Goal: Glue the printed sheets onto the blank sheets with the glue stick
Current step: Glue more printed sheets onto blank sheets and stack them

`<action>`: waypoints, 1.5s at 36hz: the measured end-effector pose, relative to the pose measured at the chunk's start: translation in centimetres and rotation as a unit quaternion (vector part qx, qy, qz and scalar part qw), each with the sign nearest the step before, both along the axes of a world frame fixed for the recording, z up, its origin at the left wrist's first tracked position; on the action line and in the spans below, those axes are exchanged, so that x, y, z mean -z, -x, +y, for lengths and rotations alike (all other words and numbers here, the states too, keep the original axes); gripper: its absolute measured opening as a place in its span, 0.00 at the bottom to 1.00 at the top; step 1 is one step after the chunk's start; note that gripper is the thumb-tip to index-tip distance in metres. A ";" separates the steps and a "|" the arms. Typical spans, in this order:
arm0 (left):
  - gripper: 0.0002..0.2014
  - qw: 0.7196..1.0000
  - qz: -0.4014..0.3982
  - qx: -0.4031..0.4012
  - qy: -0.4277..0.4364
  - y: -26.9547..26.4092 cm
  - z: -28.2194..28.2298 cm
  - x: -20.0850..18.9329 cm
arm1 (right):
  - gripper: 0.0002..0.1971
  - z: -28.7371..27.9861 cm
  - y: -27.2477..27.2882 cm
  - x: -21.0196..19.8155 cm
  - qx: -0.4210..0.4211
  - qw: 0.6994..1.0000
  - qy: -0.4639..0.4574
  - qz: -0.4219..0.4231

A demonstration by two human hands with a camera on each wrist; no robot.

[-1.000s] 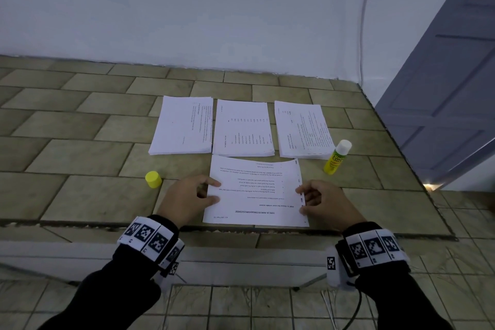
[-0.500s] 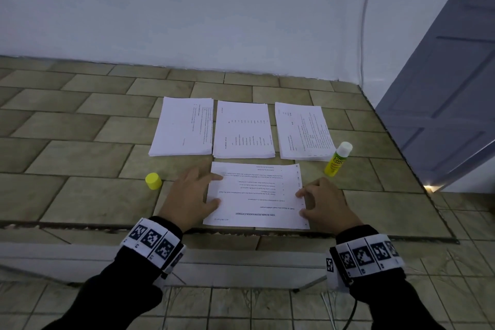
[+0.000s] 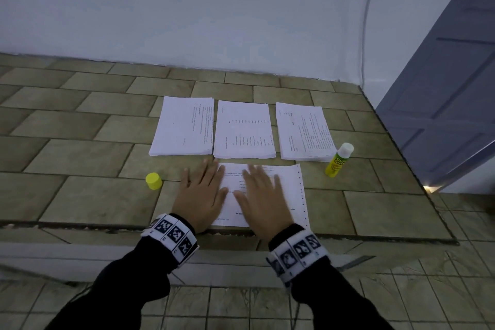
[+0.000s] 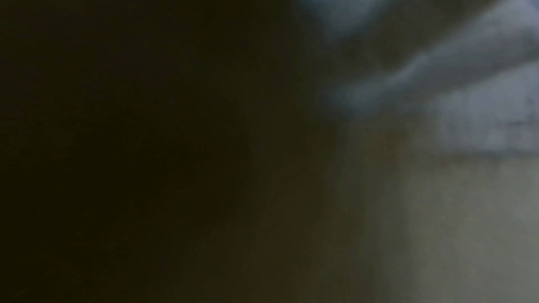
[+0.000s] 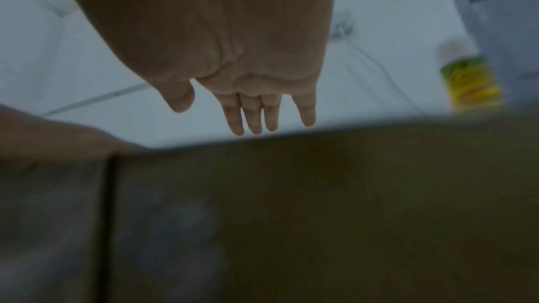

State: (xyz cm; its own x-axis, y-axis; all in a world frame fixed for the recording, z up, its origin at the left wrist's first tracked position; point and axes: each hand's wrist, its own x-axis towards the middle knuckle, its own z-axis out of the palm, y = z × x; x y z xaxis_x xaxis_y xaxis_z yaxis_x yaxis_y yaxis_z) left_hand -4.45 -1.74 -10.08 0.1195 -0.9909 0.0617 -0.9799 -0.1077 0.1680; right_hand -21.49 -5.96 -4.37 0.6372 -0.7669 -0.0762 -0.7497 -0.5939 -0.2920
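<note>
Both flat hands, left hand (image 3: 199,191) and right hand (image 3: 263,199), fingers straight, press a white printed sheet (image 3: 290,190) on the tiled ledge (image 3: 80,195); three paper stacks (image 3: 243,130) probably remain, beside the uncapped yellow glue stick (image 3: 338,161).

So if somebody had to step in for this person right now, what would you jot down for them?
Left hand: open, flat, on the left edge of the printed sheet.
Right hand: open, flat on the middle of that sheet.
Glue stick: uncapped, upright, right of the sheet; its yellow cap sits to the left.
Three paper stacks lie behind.
Done: one sheet laid down, being pressed flat.
Left: the stacks.
</note>
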 end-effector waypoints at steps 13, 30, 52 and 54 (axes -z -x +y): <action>0.34 1.000 -0.010 0.004 0.007 -0.1 -0.1 0.3 | 0.49 -5.1 4.5 3.9 0.077 0.994 0.037 0.075; 0.33 1.000 -0.022 -0.001 0.018 -0.2 -0.2 0.6 | 0.48 -1.0 0.0 2.0 -0.046 0.998 0.015 0.027; 0.32 1.000 -0.031 -0.002 0.006 0.0 -0.1 0.4 | 0.51 -4.2 4.7 2.4 0.114 0.991 0.040 0.059; 0.31 0.999 -0.033 -0.003 0.008 0.0 -0.1 0.3 | 0.52 -3.4 3.4 2.7 0.059 0.995 0.043 0.061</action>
